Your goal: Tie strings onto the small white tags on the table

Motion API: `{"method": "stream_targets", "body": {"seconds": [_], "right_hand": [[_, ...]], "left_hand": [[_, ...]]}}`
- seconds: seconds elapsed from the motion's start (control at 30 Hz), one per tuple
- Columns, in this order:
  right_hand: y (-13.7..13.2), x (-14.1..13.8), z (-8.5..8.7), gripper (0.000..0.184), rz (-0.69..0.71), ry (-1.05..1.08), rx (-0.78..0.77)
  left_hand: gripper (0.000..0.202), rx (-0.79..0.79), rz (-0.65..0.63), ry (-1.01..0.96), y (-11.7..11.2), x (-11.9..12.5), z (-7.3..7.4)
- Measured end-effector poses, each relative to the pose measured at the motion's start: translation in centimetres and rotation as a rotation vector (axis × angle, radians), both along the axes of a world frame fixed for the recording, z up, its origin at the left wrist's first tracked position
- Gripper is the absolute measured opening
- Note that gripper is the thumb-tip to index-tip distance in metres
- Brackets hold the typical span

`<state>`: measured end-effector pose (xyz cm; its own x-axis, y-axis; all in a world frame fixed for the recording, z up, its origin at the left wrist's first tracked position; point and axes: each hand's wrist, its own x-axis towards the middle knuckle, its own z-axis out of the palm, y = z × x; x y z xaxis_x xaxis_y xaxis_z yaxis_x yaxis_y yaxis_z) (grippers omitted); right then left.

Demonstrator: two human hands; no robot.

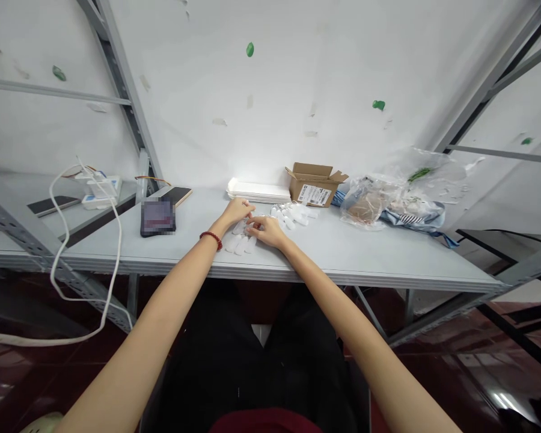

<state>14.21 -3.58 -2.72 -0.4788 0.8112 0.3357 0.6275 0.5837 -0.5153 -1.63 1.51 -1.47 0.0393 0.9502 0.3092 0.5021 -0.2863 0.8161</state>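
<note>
My left hand is over the grey tabletop, with a red beaded bracelet on the wrist. Its fingers are curled together, and what they hold, if anything, is too small to make out. Close beside it, my right hand has bent fingers drawn together over small pieces. Whether a piece is between those fingertips cannot be seen. Several flat, whitish translucent pieces lie below and partly under both hands. A second loose pile of similar pieces lies just right of my right hand.
Behind my hands are a white flat stack and an open cardboard box. Clear plastic bags and blue cloth lie right. A blurred-out dark device lies left. A white cable hangs by the metal frame.
</note>
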Motion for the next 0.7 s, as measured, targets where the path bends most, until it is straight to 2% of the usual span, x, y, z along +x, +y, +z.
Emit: {"method": "stream_targets", "body": {"seconds": [0.17,0.33,0.5,0.6,0.7], "right_hand": [[-0.1,0.4,0.2,0.026,-0.012,0.077,-0.024],[0.4,1.0,0.1,0.032,-0.143,0.209,-0.006],[0.7,1.0,-0.2,0.031,-0.117,0.148,0.033],[0.7,0.9,-0.2,0.026,-0.140,0.059,0.083],[0.7,0.9,-0.2,0.025,-0.182,-0.010,0.130]], "left_hand": [[0.020,0.014,-0.001,-0.082,0.5,-0.4,-0.3],[0.022,-0.009,0.021,-0.108,0.6,-0.5,-0.4],[0.022,-0.031,-0.088,-0.127,0.2,-0.3,-0.2],[0.017,-0.050,-0.076,-0.282,-0.1,-0.2,0.3],[0.013,-0.101,-0.092,-0.569,-0.1,-0.4,1.3]]}}
